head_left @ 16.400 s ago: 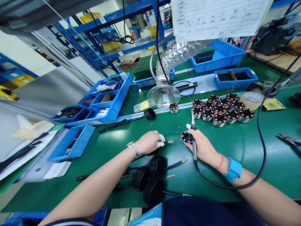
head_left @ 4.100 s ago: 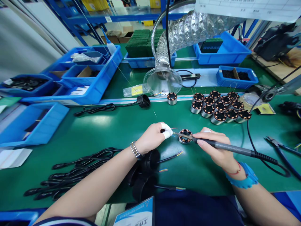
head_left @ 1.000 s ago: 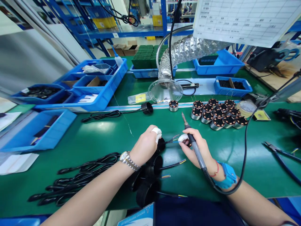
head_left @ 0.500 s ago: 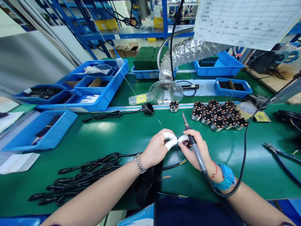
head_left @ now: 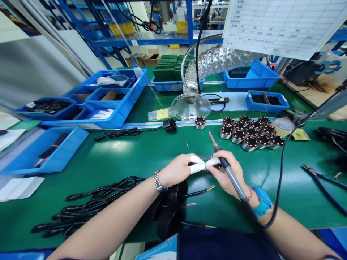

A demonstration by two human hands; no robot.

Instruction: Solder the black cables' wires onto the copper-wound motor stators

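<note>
Wearing white finger covers, my left hand [head_left: 179,169] is closed in a pinch, its fingertips meeting those of my right hand; what lies between them is too small to make out. My right hand [head_left: 230,177] grips a soldering iron [head_left: 228,171], its tip pointing up and away from the fingertips. A motor stator with copper windings [head_left: 218,166] shows partly behind the right fingers. Beneath my left wrist lie black cup-shaped housings [head_left: 166,222] and black power cables [head_left: 108,196]; several stripped, coloured wire ends [head_left: 210,187] stick out to the right.
Several stators [head_left: 251,133] stand grouped at the right, with a single stator [head_left: 200,123] near the clear fume hood [head_left: 191,106]. One corded housing [head_left: 170,125] lies at the back. Pliers [head_left: 317,173] rest far right. Blue bins [head_left: 119,112] fill the left.
My left hand has turned slightly, with its fingers straighter. The right hand and soldering iron have shifted a little, and more of the stator behind the fingers shows.
</note>
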